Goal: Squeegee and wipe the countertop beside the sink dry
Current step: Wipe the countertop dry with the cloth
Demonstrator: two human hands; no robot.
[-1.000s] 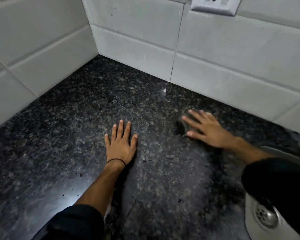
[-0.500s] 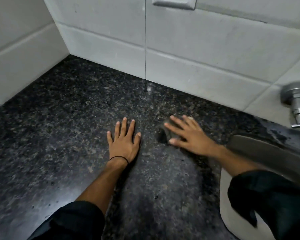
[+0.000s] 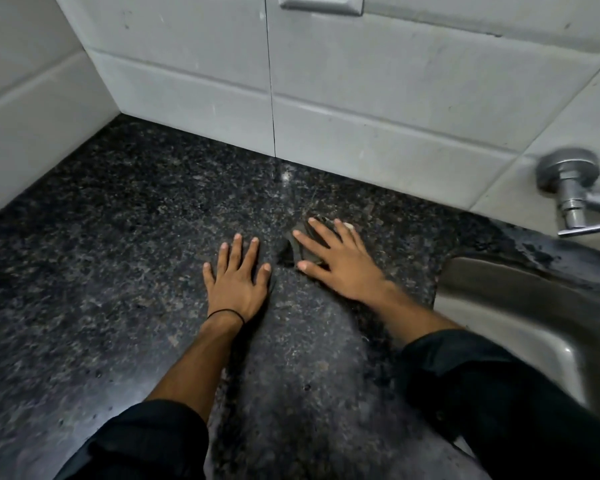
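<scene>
A dark speckled granite countertop (image 3: pixel 118 258) fills the view, running into a tiled corner at the back left. My left hand (image 3: pixel 236 282) lies flat on it, palm down, fingers spread, holding nothing. Just to its right, my right hand (image 3: pixel 336 258) presses flat on a small dark cloth (image 3: pixel 293 252), which shows only between and beside the fingers. The steel sink (image 3: pixel 520 306) begins at the right, close to my right forearm.
White tiled walls (image 3: pixel 361 109) close off the back and left sides. A wall socket (image 3: pixel 321 3) sits high on the back wall. A chrome tap (image 3: pixel 572 188) sticks out of the wall above the sink at the right.
My right hand has slid the cloth leftward, from near the sink to close beside my left hand. My left hand has stayed planted. The view has shifted right, showing the tap and more sink.
</scene>
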